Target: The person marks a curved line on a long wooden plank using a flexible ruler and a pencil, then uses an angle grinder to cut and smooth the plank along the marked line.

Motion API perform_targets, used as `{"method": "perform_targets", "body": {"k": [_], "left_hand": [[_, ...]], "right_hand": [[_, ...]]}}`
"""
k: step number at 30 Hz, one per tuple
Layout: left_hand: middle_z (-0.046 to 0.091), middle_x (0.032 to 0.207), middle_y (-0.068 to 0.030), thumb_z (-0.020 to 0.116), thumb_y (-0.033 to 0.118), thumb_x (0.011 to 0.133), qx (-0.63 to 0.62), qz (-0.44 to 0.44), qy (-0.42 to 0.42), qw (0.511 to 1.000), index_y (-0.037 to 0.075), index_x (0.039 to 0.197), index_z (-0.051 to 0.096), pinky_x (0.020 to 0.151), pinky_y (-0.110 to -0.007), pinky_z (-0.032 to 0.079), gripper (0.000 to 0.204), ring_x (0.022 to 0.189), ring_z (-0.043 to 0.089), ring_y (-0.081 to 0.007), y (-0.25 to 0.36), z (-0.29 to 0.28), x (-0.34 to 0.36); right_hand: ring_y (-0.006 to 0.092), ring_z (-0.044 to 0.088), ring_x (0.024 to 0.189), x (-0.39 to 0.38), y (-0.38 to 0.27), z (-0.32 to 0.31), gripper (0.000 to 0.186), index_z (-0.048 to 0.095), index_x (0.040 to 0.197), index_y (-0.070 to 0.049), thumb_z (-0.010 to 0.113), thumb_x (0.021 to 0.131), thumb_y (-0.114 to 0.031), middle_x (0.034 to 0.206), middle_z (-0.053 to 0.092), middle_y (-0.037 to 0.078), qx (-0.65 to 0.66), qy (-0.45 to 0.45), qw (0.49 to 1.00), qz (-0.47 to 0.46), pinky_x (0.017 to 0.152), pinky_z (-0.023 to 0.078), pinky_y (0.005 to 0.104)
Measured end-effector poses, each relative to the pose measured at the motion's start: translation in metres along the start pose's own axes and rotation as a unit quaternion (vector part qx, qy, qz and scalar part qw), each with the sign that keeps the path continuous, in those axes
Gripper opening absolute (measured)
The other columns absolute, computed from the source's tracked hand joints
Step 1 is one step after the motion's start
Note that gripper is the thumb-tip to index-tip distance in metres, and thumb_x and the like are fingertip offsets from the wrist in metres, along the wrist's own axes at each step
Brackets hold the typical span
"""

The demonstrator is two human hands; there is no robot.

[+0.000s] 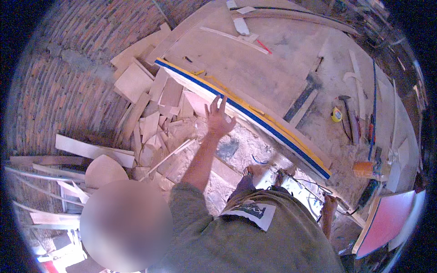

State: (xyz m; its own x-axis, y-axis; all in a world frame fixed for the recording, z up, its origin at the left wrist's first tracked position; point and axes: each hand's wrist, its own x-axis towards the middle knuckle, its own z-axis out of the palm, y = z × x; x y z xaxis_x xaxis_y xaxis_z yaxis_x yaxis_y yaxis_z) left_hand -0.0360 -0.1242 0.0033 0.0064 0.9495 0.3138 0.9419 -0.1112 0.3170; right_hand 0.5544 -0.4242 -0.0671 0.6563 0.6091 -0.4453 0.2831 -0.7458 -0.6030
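Left hand (218,123): fingers spread apart, tips at the near edge of the blue-and-yellow strip (273,125). Right hand (328,207): nearer the strip's right end, beside dark cables (348,213); finger grip cannot be determined. The strip follows the near edge of the surface (282,63). Beyond the strip, toward its right: tape measure (336,114), hammer (344,98). Wood offcuts (134,84) crowd the strip's left end.

One left hand (218,122), one right hand (328,205), one hammer (346,108), one yellow tape measure (336,114), one red-faced panel (387,223) and one blue-and-yellow strip (273,128) are shown; the many wood offcuts (149,126) are heaped too closely to be counted.
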Motion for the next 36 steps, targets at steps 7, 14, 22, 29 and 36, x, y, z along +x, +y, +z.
{"method": "perform_targets", "body": {"k": [7, 14, 22, 29, 36], "left_hand": [[0.035, 0.156, -0.017, 0.088, 0.043, 0.065, 0.124, 0.215, -0.179, 0.952, 0.012, 0.151, 0.043, 0.12, -0.067, 0.013, 0.101, 0.15, 0.028, -0.0326, -0.038, 0.005, 0.076], [0.056, 0.135, -0.0156, 0.086, 0.03, 0.07, 0.142, 0.276, -0.29, 0.905, 0.009, 0.132, 0.059, 0.111, -0.048, 0.041, 0.071, 0.132, 0.051, -0.0353, -0.038, 0.041, 0.112], [0.06, 0.126, -0.0165, 0.083, 0.031, 0.074, 0.104, 0.341, -0.286, 0.89, 0.006, 0.118, 0.065, 0.101, -0.05, 0.049, 0.054, 0.124, 0.055, -0.0362, -0.025, 0.027, 0.106], [0.063, 0.118, -0.0157, 0.082, 0.032, 0.069, 0.065, 0.384, -0.219, 0.895, 0.006, 0.109, 0.065, 0.094, -0.052, 0.051, 0.05, 0.115, 0.058, -0.0375, -0.035, -0.035, 0.064], [0.068, 0.105, -0.017, 0.085, 0.025, 0.069, -0.006, 0.262, -0.131, 0.956, 0.006, 0.105, 0.066, 0.086, -0.049, 0.055, 0.045, 0.099, 0.066, -0.0382, -0.05, -0.113, 0.006]], "right_hand": [[0.0092, 0.043, 0.041, -0.08, 0.024, -0.003, 0.021, 0.067, 0.098, -0.009, 0.067, 0.088, -0.028, 0.06, 0.049, -0.003, 0.06, 0.062, 0.993, 0.083, 0.036, 0.035, 0.0286], [0.0127, 0.047, 0.043, -0.142, 0.058, 0.002, 0.023, 0.068, 0.097, -0.006, 0.064, 0.086, -0.025, 0.06, 0.051, 0.0, 0.119, 0.14, 0.975, 0.125, 0.037, 0.038, 0.0303], [0.0187, 0.053, 0.044, -0.154, 0.218, 0.025, 0.023, 0.07, 0.092, -0.002, 0.063, 0.084, -0.022, 0.06, 0.057, 0.006, -0.08, 0.159, 0.984, 0.017, 0.04, 0.045, 0.0368], [0.0278, 0.069, 0.071, -0.145, 0.197, 0.041, 0.017, 0.073, 0.085, -0.005, 0.062, 0.085, -0.018, 0.084, 0.069, 0.014, -0.145, 0.094, 0.982, 0.078, 0.063, 0.057, 0.0424], [0.0228, 0.059, 0.052, -0.104, 0.198, 0.054, 0.024, 0.069, 0.097, -0.002, 0.066, 0.084, -0.023, 0.07, 0.062, 0.011, 0.03, 0.093, 0.995, -0.007, 0.043, 0.051, 0.038]]}}
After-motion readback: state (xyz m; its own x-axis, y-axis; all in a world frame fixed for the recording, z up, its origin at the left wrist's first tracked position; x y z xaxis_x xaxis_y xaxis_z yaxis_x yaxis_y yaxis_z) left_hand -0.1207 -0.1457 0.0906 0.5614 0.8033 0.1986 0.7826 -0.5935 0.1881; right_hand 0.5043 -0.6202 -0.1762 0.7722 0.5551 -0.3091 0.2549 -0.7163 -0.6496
